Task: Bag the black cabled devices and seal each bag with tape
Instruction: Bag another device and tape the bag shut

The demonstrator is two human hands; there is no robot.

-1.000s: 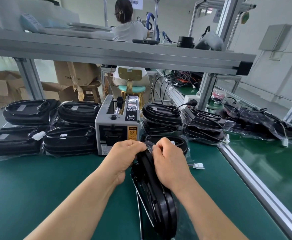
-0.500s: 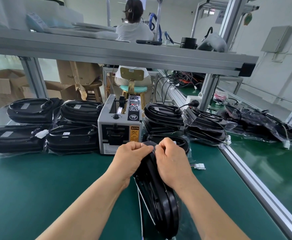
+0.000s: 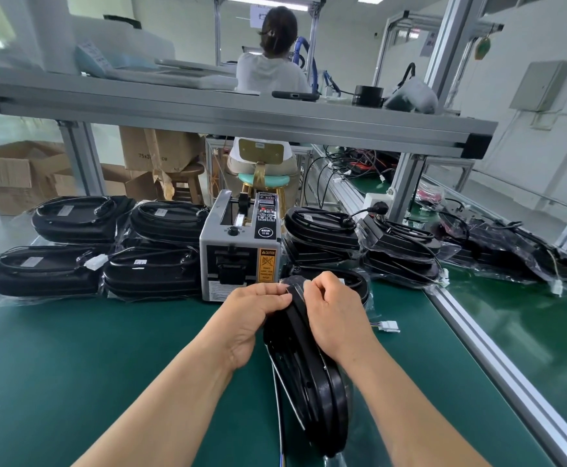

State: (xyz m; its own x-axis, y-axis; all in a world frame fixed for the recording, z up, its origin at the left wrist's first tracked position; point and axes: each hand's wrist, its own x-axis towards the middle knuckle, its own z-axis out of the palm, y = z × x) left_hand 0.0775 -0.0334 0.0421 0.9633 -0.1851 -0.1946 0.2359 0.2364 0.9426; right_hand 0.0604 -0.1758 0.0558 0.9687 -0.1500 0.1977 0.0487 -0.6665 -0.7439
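Pinching the clear flap of the bag (image 3: 291, 284) with both hands, I hold the black device (image 3: 315, 382) inside it, standing on its edge on the green mat (image 3: 73, 365) right in front of me. My left hand (image 3: 258, 315) has its fingers curled on the flap from the left; my right hand (image 3: 336, 318) is curled on it from the right; the two sit close together at the top end of the device, knuckles almost meeting. The device's lower end points back toward me and the plastic shows around it.

Just beyond my hands stands the grey tape machine (image 3: 238, 251), its orange warning label facing me; whether a piece of tape is out at its mouth I cannot tell. To its left lie four bagged devices (image 3: 150, 271) in two rows; to its right more of them are stacked (image 3: 322, 227), and one lies flat (image 3: 354, 281) just behind my right hand. A small white plug (image 3: 389, 325) rests on the mat near my right wrist. A metal rail (image 3: 477, 335) runs along the right edge of the mat, with another heap of bagged devices (image 3: 511, 254) past it. A metal shelf (image 3: 241, 112) crosses overhead; behind it a person (image 3: 272, 69) sits facing away; cardboard boxes (image 3: 5, 173) stand at far left.
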